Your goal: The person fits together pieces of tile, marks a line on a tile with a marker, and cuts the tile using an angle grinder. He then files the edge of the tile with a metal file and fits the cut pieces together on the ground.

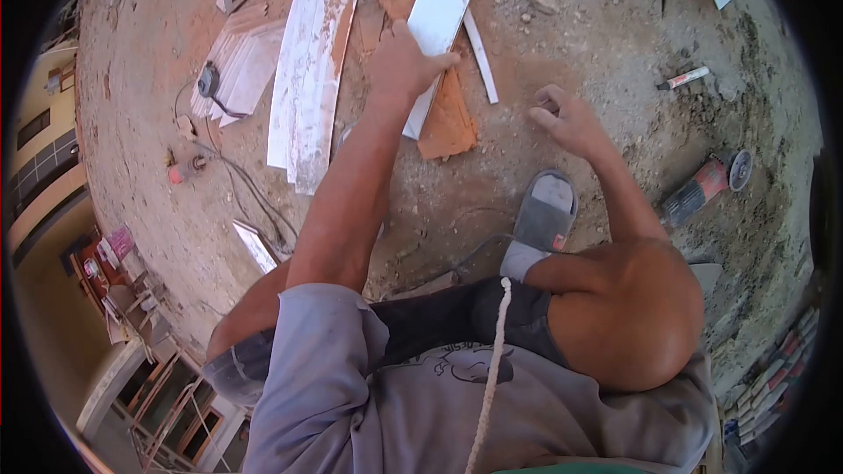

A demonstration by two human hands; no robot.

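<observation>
My left hand [408, 66] is closed on the edge of a long white tile strip [445, 9], thumb on its right side. The strip lies tilted over an orange-brown tile piece [448, 123]. A narrow white offcut [480, 57] rests just right of it. To the right, my right hand [571, 121] hovers above the dirt with its fingers curled in, and nothing shows in it. Left of my left arm is a stack of long white tile strips [303, 70] smeared with orange dust.
An angle grinder [698, 191] lies at the right, below a small tube [687, 79]. On the left are more stacked tiles [241, 61], a second power tool [184, 168] and a loose cable [241, 175]. My sandalled foot [546, 211] stands below my right hand.
</observation>
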